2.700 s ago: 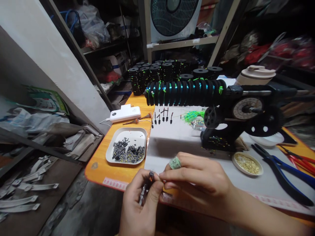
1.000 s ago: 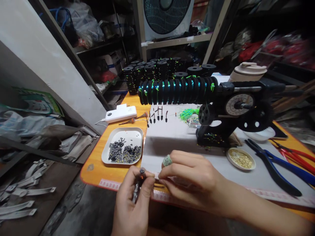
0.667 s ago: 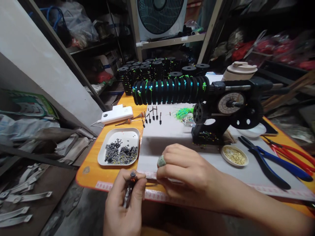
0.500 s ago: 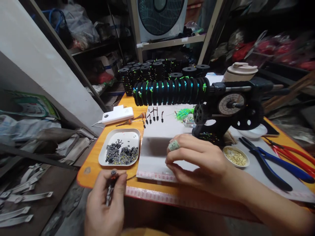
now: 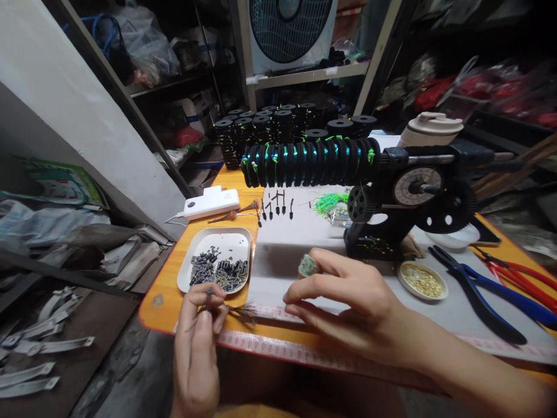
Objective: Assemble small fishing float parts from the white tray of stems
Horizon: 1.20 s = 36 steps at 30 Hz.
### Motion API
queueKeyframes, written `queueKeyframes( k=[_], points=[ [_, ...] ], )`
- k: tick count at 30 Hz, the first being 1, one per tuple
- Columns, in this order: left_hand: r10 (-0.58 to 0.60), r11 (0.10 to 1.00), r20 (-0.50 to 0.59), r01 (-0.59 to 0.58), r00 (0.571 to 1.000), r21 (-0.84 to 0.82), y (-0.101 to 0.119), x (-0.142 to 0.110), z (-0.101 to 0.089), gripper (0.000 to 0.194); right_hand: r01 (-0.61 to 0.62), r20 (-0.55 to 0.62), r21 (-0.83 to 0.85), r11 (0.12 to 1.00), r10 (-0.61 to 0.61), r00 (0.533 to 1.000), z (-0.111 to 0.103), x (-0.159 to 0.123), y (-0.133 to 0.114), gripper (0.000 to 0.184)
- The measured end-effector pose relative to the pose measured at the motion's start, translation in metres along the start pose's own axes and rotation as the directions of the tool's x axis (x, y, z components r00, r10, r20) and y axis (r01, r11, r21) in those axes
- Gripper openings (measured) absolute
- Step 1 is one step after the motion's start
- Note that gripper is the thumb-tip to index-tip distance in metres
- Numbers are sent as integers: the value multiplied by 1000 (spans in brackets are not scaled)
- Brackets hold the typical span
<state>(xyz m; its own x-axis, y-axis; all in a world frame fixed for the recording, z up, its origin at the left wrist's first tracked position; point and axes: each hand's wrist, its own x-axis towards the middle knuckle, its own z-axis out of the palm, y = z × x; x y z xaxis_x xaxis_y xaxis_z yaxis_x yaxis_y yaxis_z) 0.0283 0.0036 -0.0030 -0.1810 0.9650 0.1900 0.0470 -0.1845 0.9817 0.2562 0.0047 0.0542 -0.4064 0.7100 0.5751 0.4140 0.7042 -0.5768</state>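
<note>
1. Head view: left hand (image 5: 195, 354) has its fingers curled around a thin dark bundle (image 5: 243, 313), wispy end poking out over the table's (image 5: 159, 299) front edge. Tray (image 5: 201, 239) rim is right by those fingertips, so kinda tight there.
2. Same view: right hand (image 5: 348, 302) has thumb and forefinger tips close together; can't tell if they're pinching anything. Decent open patch of white sheet (image 5: 274, 249) between tray and black winder (image 5: 374, 223). Blue-handled pliers (image 5: 474, 290) sit off to the right.
</note>
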Motion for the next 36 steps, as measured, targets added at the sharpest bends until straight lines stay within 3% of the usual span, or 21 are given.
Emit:
queueKeyframes(
  k=[6, 12, 16, 25, 30, 36],
  points=[
    [-95, 928, 212, 164, 973, -335, 12, -13, 35, 24, -64, -68, 63, 996, 68, 995, 9, 3, -6, 13],
    [-176, 906, 207, 241, 962, -347, 21, -23, 59, 21, -181, -152, 178, 967, 209, 966, 16, 1, -2, 11],
    [-161, 928, 264, 237, 951, -288, 23, -25, 63, 20, -218, -149, 206, 954, 250, 957, 16, 1, -2, 11],
    [-194, 899, 169, 244, 966, -364, 22, -33, 67, 18, -153, -164, 121, 981, 172, 971, 16, 2, -5, 14],
    [-169, 855, 203, 245, 965, -457, 17, -29, 58, 20, -214, -184, 88, 973, 227, 956, 9, 0, -1, 10],
    [-207, 786, 297, 339, 932, -517, 21, -32, 56, 23, -278, -154, 128, 952, 296, 943, 7, 0, -2, 12]
  ],
)
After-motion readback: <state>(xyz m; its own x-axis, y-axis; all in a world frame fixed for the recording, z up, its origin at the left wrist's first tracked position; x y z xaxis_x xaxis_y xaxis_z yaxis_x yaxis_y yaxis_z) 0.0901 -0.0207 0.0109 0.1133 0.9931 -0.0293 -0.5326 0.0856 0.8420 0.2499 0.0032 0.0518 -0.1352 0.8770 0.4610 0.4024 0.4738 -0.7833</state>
